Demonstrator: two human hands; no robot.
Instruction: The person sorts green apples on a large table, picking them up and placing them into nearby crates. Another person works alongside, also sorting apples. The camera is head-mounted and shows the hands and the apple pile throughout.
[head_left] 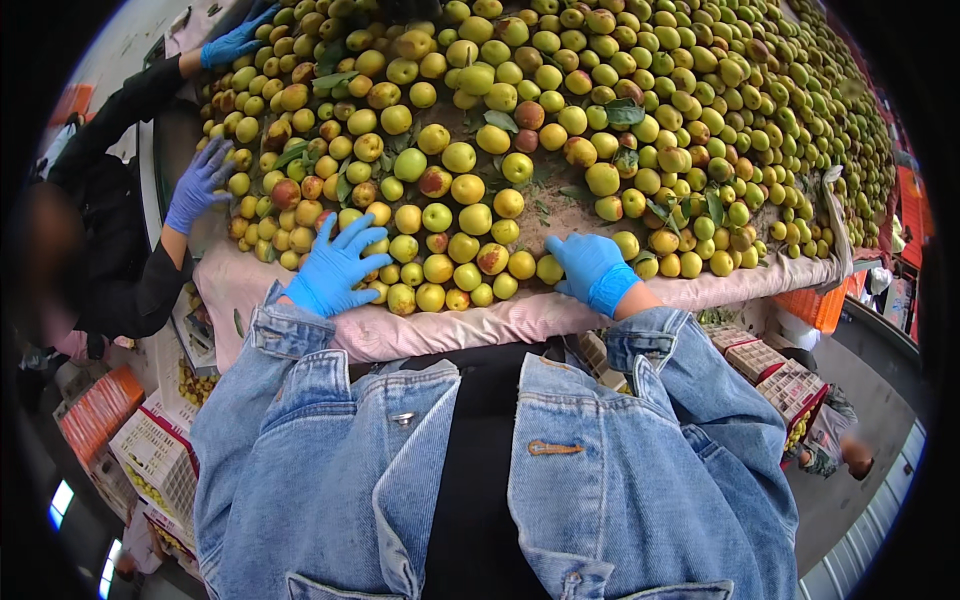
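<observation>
Small round yellow-green fruits (pixel 463 247), some with red-brown patches, lie thickly over the cloth-covered table. My left hand (pixel 342 268), in a blue glove, rests spread over fruits near the front edge, its fingers apart. Opposite it, my right hand (pixel 592 268), also blue-gloved, is low at the edge with its fingers bent. Its thumb and forefinger stand apart beside a yellow-green fruit (pixel 548 269); the other fingertips are hidden. Between my hands, fruits sit close together in uneven rows.
A pink cloth (pixel 470 325) covers the padded front edge. At left, a co-worker's purple-gloved hand (pixel 200 185) and a blue-gloved hand (pixel 238 42) reach to the fruits. Crates (pixel 155 455) stand at lower left, others (pixel 765 370) at right. Green leaves (pixel 625 112) lie among the fruits.
</observation>
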